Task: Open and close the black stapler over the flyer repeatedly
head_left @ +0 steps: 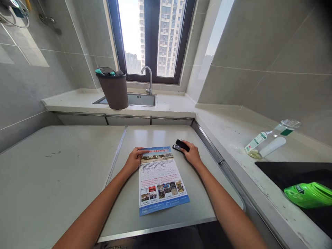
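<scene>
A printed flyer (162, 180) with blue bands, red lettering and a row of small photos lies on the white folding table (77, 180). My left hand (134, 159) grips its upper left edge, with a finger across the top corner. Just right of the flyer's top edge, my right hand (192, 154) is closed around a black stapler (178, 145). The stapler's nose points left toward the flyer, a small gap apart from it. Its jaws show a metal strip along the near side. My right fingertips are partly hidden behind the stapler.
Beyond the table, a brown bin (113, 91) stands over the left of the sink (142, 99), beside a faucet (149, 79). On the right counter (220, 121) are a clear bottle (272, 140) and a green can (307, 194) lying on a black panel (319, 173).
</scene>
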`<state>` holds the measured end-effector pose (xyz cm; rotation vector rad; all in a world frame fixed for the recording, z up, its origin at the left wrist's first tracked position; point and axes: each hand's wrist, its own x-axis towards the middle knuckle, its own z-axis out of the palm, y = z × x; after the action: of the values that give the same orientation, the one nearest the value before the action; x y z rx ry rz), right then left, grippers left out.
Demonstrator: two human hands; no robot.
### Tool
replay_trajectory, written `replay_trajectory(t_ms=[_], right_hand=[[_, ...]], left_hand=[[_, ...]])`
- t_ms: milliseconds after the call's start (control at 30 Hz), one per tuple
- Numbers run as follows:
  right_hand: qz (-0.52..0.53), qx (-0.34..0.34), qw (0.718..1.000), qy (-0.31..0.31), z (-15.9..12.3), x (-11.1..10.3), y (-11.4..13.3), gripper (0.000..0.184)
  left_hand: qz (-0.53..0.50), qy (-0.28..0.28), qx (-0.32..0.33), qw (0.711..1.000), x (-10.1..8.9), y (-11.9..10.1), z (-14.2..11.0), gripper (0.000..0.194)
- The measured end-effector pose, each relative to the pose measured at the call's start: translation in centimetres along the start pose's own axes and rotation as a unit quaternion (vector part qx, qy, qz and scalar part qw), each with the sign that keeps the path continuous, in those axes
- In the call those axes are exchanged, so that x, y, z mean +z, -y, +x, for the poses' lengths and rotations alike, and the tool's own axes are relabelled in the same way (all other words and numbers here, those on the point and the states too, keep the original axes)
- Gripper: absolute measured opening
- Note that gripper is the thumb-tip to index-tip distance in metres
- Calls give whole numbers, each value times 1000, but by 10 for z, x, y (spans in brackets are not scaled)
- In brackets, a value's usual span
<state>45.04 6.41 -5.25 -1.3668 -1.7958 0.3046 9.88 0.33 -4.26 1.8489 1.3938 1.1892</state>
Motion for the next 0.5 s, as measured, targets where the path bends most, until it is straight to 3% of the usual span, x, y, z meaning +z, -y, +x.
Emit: replay_trajectory(t_ms=[200, 333, 500], right_hand=[[20, -46, 996, 73, -1, -6, -2, 47], [70, -99, 983, 136, -3, -9, 2, 46], [95, -136, 973, 162, -6, -14, 18, 42]], left_hand=[[-151, -45, -107, 982, -6, -3, 0, 44], [-167, -68, -113, 977, -9, -12, 0, 50], [-149, -65, -120, 979, -8, -11, 0, 48]])
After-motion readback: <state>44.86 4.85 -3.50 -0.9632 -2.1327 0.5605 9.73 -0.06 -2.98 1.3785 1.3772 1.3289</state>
